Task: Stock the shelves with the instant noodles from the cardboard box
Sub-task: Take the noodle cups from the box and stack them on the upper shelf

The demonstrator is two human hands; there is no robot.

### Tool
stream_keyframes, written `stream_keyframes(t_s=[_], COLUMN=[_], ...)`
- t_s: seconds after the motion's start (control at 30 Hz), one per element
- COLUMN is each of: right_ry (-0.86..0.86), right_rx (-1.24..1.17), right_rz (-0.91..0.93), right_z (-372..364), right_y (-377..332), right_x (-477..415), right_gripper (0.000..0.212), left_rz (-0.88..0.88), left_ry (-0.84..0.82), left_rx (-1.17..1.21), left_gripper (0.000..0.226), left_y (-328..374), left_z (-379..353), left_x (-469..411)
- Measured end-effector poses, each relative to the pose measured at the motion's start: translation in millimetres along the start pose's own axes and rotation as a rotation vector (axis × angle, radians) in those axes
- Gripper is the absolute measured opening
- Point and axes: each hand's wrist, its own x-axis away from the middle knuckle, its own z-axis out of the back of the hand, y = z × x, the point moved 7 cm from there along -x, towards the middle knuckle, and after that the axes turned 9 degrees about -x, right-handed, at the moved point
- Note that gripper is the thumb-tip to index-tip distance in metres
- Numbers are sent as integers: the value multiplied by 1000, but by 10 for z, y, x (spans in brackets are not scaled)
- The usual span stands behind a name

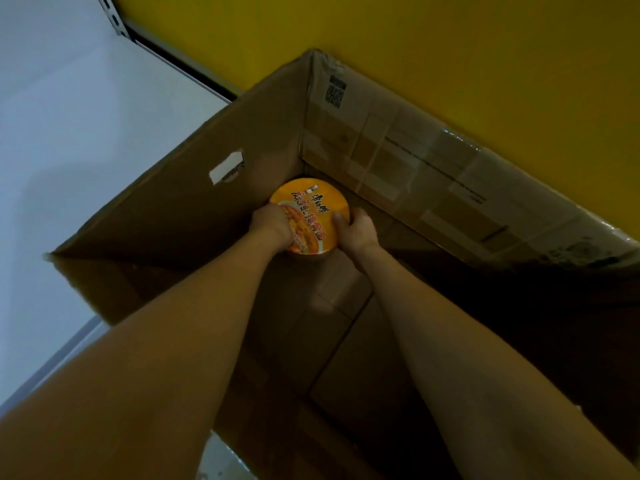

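left grip [273, 225], right grip [356, 230] around bowl [308, 201]

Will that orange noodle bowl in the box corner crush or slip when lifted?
The noodle bowl is probably light for its size, being a sealed instant pack. Its glossy lid looks slick and likely thin, so holding the rim from both sides, as the left hand and right hand do, seems safer.
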Motion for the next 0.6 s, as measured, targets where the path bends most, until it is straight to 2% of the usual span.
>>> stream_keyframes(t_s=[0.23,0.33,0.47,0.6], right_ry=[75,98,117,116], right_rx=[22,68,106,204], right_rz=[4,18,88,187], right_z=[139,311,696,1118], right_y=[-87,-257,-713,-1375], right_x=[302,592,1082,1641], right_gripper=[32,33,32,31], left_rz=[-35,-111,-249,-352], left_ry=[-43,13,93,140], left_rx=[40,84,270,294], left_gripper=[53,48,43,57], left_y=[-25,-10,-101,-168], left_z=[218,461,872,1283], left_x=[347,763,1494,2249])
